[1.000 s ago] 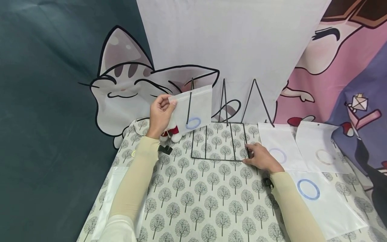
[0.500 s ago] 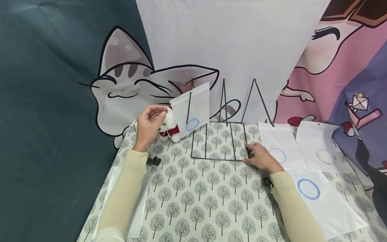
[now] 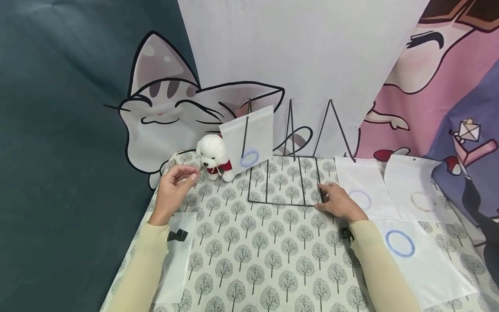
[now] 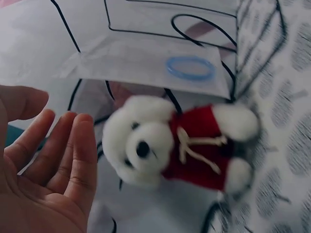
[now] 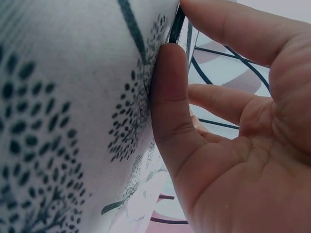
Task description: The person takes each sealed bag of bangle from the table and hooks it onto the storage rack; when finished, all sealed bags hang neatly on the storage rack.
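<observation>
A black wire rack with upright triangular dividers stands toward the back of the table. In its leftmost divider a frosted zip bag holding a blue ring stands tilted. My left hand is held above the table at the left, fingers loosely bent, holding nothing. It is nearest to a white plush dog in a red top, sitting beside the rack without touching the hand. My right hand holds the rack's right front corner; thumb and a finger are at the wire in the right wrist view.
Three frosted bags lie at the right: one with a lilac ring, one with a beige ring, and a larger one with a blue ring. Another bag lies partly under my left forearm. Printed curtains hang behind.
My left hand has let go of the zip bag and moved left and down, uncovering the plush dog. The bag stays in the rack, leaning. My right hand keeps its place.
</observation>
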### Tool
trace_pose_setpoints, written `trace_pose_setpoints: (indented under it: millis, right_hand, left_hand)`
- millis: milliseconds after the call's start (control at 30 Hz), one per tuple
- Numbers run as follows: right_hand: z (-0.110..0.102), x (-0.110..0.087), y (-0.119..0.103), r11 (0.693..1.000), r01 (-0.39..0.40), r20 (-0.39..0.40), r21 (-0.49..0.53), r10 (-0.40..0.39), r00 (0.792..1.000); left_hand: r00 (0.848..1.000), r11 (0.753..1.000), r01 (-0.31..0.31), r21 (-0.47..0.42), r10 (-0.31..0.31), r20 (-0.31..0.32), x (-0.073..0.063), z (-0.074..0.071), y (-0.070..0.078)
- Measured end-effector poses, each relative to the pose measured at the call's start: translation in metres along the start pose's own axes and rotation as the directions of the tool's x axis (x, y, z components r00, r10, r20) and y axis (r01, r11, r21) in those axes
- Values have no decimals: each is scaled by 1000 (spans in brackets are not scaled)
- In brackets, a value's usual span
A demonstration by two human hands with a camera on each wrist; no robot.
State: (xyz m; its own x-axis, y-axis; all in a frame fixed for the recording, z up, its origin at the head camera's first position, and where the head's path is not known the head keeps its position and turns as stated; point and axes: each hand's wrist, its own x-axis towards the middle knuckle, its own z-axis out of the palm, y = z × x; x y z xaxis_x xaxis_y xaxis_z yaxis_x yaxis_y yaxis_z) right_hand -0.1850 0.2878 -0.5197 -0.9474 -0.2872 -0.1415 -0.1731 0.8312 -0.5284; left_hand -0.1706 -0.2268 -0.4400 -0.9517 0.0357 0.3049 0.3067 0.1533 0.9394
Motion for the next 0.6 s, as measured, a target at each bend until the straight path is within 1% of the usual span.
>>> trace_pose_setpoints:
  millis: [67, 200, 267, 400, 500, 600]
  right_hand:
    - [-1, 0, 0, 1000, -1, -2, 3, 1, 1000]
    - [-1, 0, 0, 1000, -3, -2, 8, 3, 1000]
    - [0, 0, 0, 1000, -2, -1, 5, 2, 1000]
    - [-1, -1, -1, 1000, 15, -4, -14, -15, 1000]
    - [-1, -2, -2, 1000, 19, -6, -21, -20, 1000]
    - [0, -2, 0, 1000, 12, -6, -22, -12, 1000]
  left_hand:
    - [1000, 999, 25, 44, -25, 17, -8, -7, -6]
    - [998, 991, 52, 124, -56, 32, -25, -21, -17]
    - [997, 986, 68, 150, -73, 27, -34, -29, -23]
    - [992, 974, 119, 193, -124, 11, -46, -43, -37]
    - [985, 956, 164, 242, -171, 7, -53, -54, -50]
    - [974, 926, 208, 315, -224, 16, -59, -63, -60]
